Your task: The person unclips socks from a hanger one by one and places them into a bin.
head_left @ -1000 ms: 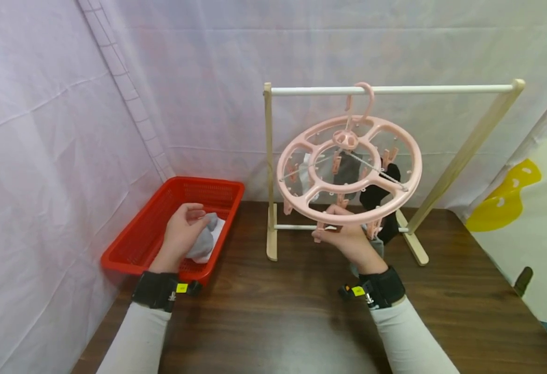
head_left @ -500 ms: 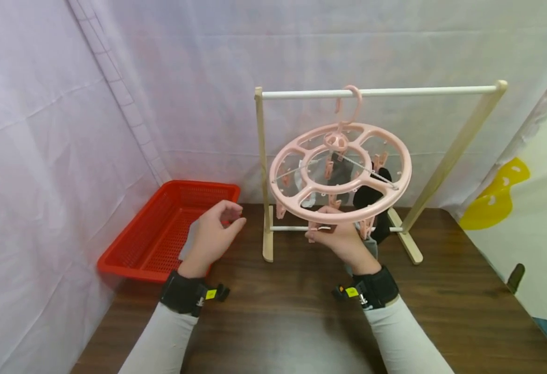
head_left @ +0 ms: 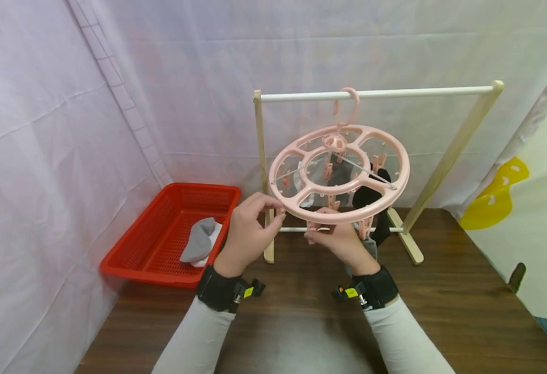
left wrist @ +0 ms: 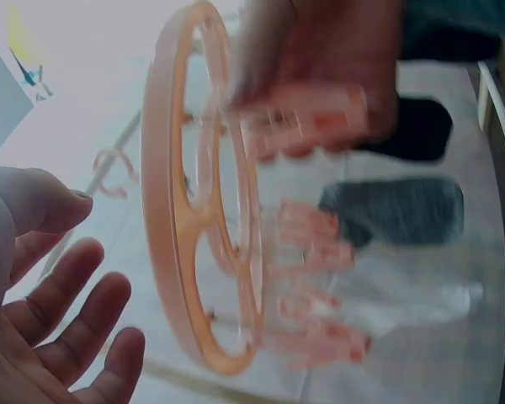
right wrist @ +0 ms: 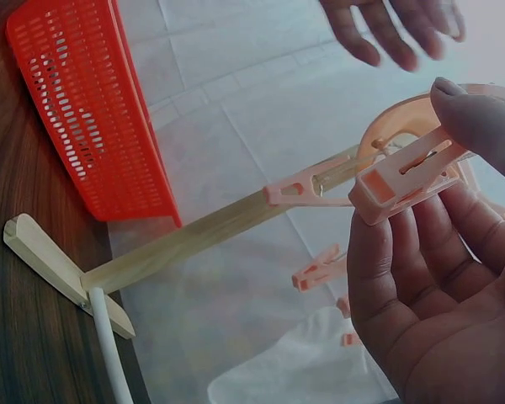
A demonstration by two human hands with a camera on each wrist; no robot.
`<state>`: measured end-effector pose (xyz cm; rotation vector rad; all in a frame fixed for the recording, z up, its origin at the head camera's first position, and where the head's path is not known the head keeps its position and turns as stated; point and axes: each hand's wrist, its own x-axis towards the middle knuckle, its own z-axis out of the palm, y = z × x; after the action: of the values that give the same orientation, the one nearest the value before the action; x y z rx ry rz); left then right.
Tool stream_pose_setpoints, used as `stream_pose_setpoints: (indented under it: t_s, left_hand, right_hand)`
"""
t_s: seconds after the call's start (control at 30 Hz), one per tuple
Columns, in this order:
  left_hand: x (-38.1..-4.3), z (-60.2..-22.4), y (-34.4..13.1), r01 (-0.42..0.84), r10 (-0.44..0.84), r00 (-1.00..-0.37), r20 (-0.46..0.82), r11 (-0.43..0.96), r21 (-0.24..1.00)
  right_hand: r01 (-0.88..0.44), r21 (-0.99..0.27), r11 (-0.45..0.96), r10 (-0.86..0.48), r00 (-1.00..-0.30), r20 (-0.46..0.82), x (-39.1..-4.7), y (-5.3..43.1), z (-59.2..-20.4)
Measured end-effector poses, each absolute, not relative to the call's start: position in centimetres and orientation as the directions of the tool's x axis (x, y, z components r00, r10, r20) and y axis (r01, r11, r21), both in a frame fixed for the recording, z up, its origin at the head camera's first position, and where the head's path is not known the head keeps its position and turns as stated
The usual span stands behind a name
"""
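Observation:
A round pink clip hanger (head_left: pixel 339 216) hangs by its hook from the rack's white bar (head_left: pixel 418 93). At its front rim my right hand (head_left: pixel 348 244) pinches a pink clothespin (right wrist: pixel 404 181) between thumb and fingers; nothing shows in the clothespin's jaws. My left hand (head_left: pixel 250 228) is raised by the hanger's left rim. In the left wrist view its fingers (left wrist: pixel 71 278) are loosely spread and hold nothing, apart from the ring. A black sock (head_left: pixel 367 196), a grey sock (left wrist: pixel 404 210) and a white sock (right wrist: pixel 278 362) hang below the ring.
A red basket (head_left: pixel 128 244) stands on the left of the brown table (head_left: pixel 273 322), holding a grey sock (head_left: pixel 200 241) and a white piece of cloth (head_left: pixel 215 237). The rack's wooden left post (head_left: pixel 260 140) rises behind my left hand. White curtains enclose the back and left.
My left hand has moved right, from over the basket to the hanger's left rim, carrying nothing. My right hand stays on the clothespin. The head view has shifted slightly.

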<state>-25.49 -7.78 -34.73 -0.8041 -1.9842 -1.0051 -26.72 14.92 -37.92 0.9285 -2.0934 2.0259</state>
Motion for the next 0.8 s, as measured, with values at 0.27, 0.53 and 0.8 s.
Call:
stream_pose_setpoints:
  t_s: [0.27, 0.53, 0.8]
  left_hand:
    - [-25.2, -34.4, -5.6, 0.788, 0.195, -0.439, 0.877, 0.553, 0.272]
    - [-25.8, -33.7, -5.2, 0.764, 0.334, -0.335, 0.881, 0.644, 0.047]
    - [-25.6, -33.9, -4.6, 0.785, 0.422, -0.333, 0.843, 0.619, 0.0]
  right_hand:
    - [-0.434, -0.899, -0.062, -0.381, -0.822, 0.423, -26.8, 14.8, -38.0]
    - [-0.425, -0.905, -0.034, -0.394, -0.826, 0.403, -26.8, 15.0, -37.6]
    - [-0.445, -0.893, -0.069, -0.362, -0.823, 0.438, -26.5, 14.7, -38.0]
